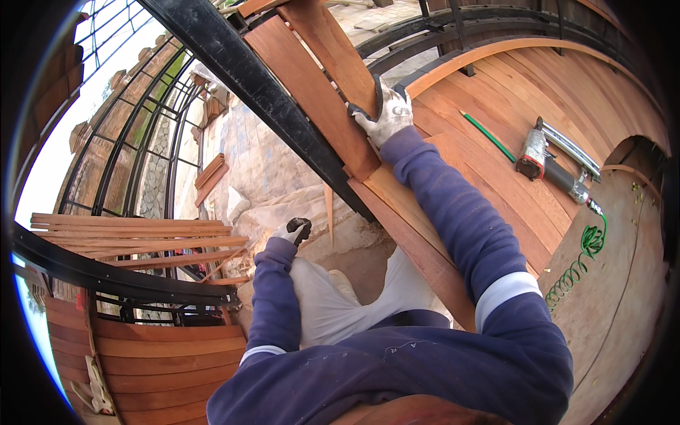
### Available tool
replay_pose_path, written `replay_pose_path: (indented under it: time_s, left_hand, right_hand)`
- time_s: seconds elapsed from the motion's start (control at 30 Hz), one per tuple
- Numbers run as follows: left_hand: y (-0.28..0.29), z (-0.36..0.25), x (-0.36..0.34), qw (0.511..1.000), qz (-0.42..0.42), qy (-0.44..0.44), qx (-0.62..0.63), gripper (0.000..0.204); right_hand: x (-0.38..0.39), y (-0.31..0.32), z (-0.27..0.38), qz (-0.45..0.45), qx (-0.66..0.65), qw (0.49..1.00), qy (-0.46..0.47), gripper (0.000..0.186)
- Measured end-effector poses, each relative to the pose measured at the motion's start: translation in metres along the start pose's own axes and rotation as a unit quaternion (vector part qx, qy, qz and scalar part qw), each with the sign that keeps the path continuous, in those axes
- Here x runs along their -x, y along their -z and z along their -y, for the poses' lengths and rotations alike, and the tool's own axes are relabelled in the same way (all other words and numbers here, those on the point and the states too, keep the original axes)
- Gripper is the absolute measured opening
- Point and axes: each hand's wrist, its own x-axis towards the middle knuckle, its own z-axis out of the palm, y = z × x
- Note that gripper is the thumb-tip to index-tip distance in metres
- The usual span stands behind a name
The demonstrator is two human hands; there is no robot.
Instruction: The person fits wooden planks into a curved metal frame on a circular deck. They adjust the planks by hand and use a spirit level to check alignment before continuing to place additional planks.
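My right hand [389,117], in a white work glove with dark finger coating, grips the near end of a reddish wooden board [333,46], thumb on one edge and fingers on the other. Alongside lies another wooden board [308,88], a narrow gap between the two, next to a black metal beam [262,88]. My left hand [292,230], gloved too, is closed beside my knee. Its dark-coated fingers are curled in, and whatever they may hold is hidden. A longer board [418,251] runs under my right forearm toward my body.
On the curved wooden decking [489,92] at right lie a green pencil [489,136] and an air nail gun [549,163] with a coiled green hose [570,280]. Stacked wooden strips [142,234] rest on a black curved frame [127,281] at left.
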Motion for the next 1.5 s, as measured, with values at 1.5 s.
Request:
replay_pose_path:
  time_s: [1.5]
  left_hand:
    - [-0.004,-0.011,0.006,0.999,0.004,0.004,-0.048,0.026]
  right_hand:
    - [-0.022,-0.005,-0.029,-0.009,-0.188,0.981,0.041,0.073]
